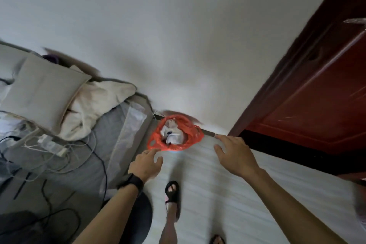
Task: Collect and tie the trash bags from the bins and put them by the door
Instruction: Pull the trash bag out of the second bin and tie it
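– While both hands are hovering, where is the orange trash bag (175, 134) sitting?
– It is lying open on the floor by the wall, between the bed (111, 125) and the red door (316, 85).
– And the hands?
– The left hand (145, 164) is stretching a finger to its near edge; the right hand (235, 154) is spreading, holding nothing.

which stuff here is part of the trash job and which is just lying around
For the job: orange trash bag, open and untied, by the wall; left hand and right hand, both open, reaching toward it; dark red door at the right.
Just lying about: pillow, cream blanket, power strip, all on the bed.
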The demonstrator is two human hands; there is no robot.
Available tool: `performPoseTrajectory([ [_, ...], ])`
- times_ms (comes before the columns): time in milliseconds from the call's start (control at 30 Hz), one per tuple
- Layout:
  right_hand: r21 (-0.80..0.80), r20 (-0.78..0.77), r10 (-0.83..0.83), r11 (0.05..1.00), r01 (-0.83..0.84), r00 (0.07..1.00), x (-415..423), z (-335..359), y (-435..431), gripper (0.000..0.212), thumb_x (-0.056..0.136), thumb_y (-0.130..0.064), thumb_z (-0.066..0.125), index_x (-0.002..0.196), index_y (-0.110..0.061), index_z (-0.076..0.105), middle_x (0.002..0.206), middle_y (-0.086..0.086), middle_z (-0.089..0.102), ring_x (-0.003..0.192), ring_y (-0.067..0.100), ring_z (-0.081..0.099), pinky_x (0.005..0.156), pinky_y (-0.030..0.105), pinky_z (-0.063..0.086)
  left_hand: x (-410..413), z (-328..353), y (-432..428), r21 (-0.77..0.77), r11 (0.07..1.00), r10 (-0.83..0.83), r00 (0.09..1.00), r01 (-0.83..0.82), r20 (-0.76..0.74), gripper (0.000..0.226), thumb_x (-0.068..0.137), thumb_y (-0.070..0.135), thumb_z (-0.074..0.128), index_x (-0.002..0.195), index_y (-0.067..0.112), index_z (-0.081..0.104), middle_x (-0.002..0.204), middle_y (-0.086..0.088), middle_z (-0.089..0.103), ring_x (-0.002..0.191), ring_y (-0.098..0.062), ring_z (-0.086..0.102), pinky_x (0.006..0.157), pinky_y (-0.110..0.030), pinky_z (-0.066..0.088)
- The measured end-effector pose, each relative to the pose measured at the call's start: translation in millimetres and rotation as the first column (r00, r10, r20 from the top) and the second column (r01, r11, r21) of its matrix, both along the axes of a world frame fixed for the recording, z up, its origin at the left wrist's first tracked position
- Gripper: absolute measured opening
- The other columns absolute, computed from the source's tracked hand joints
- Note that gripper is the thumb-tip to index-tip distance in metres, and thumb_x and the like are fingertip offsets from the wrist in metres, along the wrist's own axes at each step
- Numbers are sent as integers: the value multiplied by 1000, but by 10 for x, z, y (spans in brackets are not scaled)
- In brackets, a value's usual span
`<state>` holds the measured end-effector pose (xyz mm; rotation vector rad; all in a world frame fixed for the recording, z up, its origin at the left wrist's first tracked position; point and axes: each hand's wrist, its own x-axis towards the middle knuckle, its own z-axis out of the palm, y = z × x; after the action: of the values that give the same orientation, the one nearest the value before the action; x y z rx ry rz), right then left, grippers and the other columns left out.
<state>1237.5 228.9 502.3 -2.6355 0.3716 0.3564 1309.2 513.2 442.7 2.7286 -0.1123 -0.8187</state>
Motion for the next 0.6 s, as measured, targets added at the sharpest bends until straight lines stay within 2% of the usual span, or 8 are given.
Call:
performPoseTrajectory([
  [200,34,-129,-31,999,36,991,1168,-980,98,46,100,-44,40,143,-28,47,142,-2,54,135,23,41,110,42,38,1119,-1021,129,-18,996,80,984,-84,-159,50,95,50,41,142,33,43,142,-5,52,128,-28,50,103,-43,43],
  [333,89,-163,-89,990,105,983,1657,-1853,142,42,98,-44,42,137,-30,50,124,-1,61,122,22,50,99,42,47,1555,-1903,192,-35,981,171,941,-189,-292,56,87,54,40,137,29,47,136,-8,58,124,-31,54,103,-45,43],
  [400,123,-209,-108,983,135,972,1852,-2402,173,39,99,-43,42,135,-30,49,121,-2,60,120,20,49,95,39,47,1738,-2392,184,-69,961,232,915,-268,-329,52,91,51,45,135,26,51,134,-10,60,123,-30,55,104,-42,43],
  [500,211,-271,-196,943,257,942,2032,-3225,184,38,99,-45,46,132,-28,51,123,-1,59,118,21,52,94,37,47,1940,-2998,160,-111,920,319,881,-377,-350,44,97,40,51,133,15,55,133,-11,60,123,-27,56,103,-33,41],
  [600,278,-379,-362,833,478,852,2142,-4036,170,51,96,-54,51,133,-18,51,131,5,59,116,24,58,96,37,46,1945,-3623,97,-116,865,404,815,-488,-416,45,98,44,49,127,11,57,129,-10,62,123,-27,55,100,-31,39],
])
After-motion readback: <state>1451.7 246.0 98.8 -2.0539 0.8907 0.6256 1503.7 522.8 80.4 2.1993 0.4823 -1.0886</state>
